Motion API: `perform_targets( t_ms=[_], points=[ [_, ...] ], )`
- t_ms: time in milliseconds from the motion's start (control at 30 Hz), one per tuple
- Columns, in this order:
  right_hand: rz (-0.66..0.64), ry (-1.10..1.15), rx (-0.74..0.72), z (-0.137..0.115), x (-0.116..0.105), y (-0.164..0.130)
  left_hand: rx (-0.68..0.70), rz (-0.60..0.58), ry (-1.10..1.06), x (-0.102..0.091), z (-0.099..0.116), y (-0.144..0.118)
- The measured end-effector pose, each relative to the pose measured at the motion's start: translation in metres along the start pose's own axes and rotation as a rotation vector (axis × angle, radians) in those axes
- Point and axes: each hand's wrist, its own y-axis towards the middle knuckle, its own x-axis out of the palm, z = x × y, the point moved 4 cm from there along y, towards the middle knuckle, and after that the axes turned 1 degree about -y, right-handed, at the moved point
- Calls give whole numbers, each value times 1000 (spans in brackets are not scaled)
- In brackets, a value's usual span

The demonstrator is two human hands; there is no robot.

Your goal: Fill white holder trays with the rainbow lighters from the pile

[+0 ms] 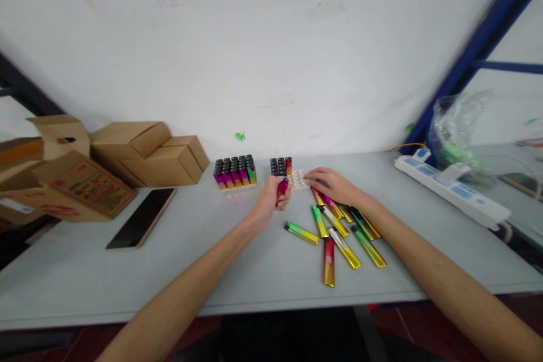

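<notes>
1. A pale, scuffed wall fills the background, with a blue metal post slanting up on the right.
2. The grey surface runs along the foot of the wall and carries everything handled here.
3. At its left end sit cardboard boxes: an open, printed one with its flap raised, and closed plain ones just behind and to the right.
4. On the far right, a crumpled clear plastic bag lies beside a white power strip with plugs in it.
5. A dark-screened phone lies flat at an angle, in front of the boxes.
6. The two hands are apart, near the middle. The left hand is clamped on a reddish-purple lighter. The right hand lies at the right end of a white tray; whether its fingers grip anything, I cannot tell.
7. Left of the hands stands a packed block of lighters, upright, black tops uppermost.
8. The white tray bears a smaller upright group at its left end, including a red one.
9. Loose lighters, mostly yellow-ended with green, red or silver, lie scattered below the right hand, some overlapping.
</notes>
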Motion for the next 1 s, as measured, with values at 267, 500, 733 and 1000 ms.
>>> perform_targets(
  t_ms=[267, 500, 733, 1000],
  points=[
    [-10, -23, -2, 1, 1, 1, 57, 36, -23, -3, -2, 2],
    [-20, -30, 2, 0, 1, 1, 212, -27, 4, 3, 3, 5],
    [-15, -2, 10, -5, -2, 3, 486, -93, 293, 15, 40, 9],
    [-18, -40, 15, -4, -1, 3, 620, -32, 545, 8, 91, 35]
  ],
)
